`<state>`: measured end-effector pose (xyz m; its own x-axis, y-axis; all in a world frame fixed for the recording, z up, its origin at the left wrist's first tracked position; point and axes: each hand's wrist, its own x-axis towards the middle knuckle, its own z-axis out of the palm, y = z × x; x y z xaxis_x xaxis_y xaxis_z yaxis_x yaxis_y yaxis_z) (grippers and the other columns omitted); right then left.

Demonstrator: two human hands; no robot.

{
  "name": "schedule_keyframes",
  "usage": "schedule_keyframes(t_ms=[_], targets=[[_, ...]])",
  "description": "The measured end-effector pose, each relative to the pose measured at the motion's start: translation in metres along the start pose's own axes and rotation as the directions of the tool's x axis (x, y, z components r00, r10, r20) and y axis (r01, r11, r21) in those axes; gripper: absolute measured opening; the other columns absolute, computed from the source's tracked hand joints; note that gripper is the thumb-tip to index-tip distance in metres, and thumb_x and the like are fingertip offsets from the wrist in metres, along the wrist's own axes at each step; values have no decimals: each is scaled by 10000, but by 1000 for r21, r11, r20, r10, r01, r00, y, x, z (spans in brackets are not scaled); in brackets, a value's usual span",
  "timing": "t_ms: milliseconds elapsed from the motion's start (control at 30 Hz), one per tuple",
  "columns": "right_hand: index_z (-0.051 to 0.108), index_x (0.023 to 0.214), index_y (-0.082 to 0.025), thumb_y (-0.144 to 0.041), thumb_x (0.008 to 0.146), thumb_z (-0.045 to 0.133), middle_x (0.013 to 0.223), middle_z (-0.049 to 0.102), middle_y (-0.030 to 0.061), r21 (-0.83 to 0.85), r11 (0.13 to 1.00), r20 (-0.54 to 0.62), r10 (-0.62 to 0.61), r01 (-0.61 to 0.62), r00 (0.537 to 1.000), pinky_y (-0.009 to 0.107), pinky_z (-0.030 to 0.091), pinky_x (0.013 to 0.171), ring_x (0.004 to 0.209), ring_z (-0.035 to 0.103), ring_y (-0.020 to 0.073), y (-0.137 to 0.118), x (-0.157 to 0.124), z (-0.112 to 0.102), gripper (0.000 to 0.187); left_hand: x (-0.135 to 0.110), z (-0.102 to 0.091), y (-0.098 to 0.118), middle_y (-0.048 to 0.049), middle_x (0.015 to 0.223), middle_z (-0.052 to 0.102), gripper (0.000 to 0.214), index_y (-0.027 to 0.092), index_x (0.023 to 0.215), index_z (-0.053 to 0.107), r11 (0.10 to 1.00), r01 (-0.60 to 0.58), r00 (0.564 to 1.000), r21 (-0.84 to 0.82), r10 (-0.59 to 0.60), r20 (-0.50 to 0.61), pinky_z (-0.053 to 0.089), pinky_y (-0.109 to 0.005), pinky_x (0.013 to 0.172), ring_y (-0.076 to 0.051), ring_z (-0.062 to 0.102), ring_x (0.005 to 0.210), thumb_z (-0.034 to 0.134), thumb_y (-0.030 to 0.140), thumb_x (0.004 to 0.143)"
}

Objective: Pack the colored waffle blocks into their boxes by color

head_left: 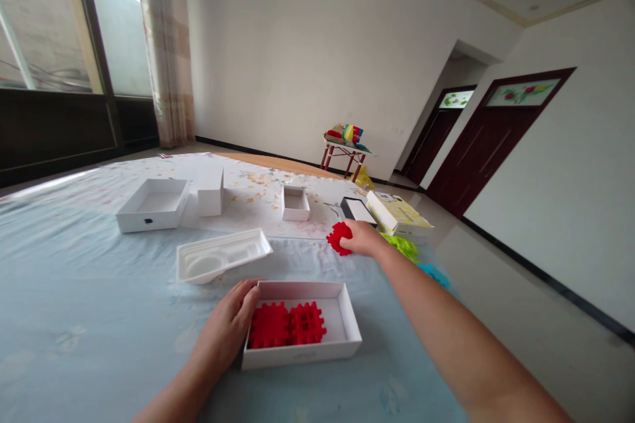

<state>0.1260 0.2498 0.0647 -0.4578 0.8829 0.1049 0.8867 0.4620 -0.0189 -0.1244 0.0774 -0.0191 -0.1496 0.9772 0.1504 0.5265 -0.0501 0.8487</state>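
My left hand [241, 309] grips the left wall of an open white box [325, 350] near the front of the table. Inside that box, red toothed building blocks [270, 325] lie side by side toward the left, with bare floor at the right end. Beyond the box, my right hand [362, 238] pinches another red toothed block [338, 238] with the thumb on its near side. Close behind the right wrist are green blocks [403, 246] and blue blocks [433, 273], partly covered by my forearm.
A white molded tray [258, 250] lies left of center. Farther back stand a large white box [149, 221], an upright white box [211, 201], a small white box [296, 215], a black-edged box [360, 210] and a yellow carton [404, 211]. A cloth [124, 317] covers the table.
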Motion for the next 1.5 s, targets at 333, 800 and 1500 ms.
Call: schedule_keyframes(t_ms=[333,800,1500], targets=[[511,1057,-197,-269,615,617,965,617,42,301,952,46,41,-53,998,251,410,659,823,571,184,11,-70,27,460,3,0,-4,-56,1009,676,435,187,1065,590,999,-35,999,24,35,-7,438,-307,870,-226,594,986,320,438,834],[382,1268,-225,-411,590,686,1186,558,90,391,918,26,67,-72,997,322,416,852,1061,533,251,10,-85,49,766,5,-2,-3,-23,968,697,375,229,986,635,997,-73,997,25,74,-38,464,-290,833,-221,624,927,369,430,813],[462,1182,-205,-327,659,663,1091,603,84,505,861,-207,185,-57,961,331,433,838,975,573,221,13,-106,50,573,9,0,-10,-33,960,704,429,203,979,644,993,-78,994,92,84,-63,475,-270,818,-222,627,929,370,468,783]])
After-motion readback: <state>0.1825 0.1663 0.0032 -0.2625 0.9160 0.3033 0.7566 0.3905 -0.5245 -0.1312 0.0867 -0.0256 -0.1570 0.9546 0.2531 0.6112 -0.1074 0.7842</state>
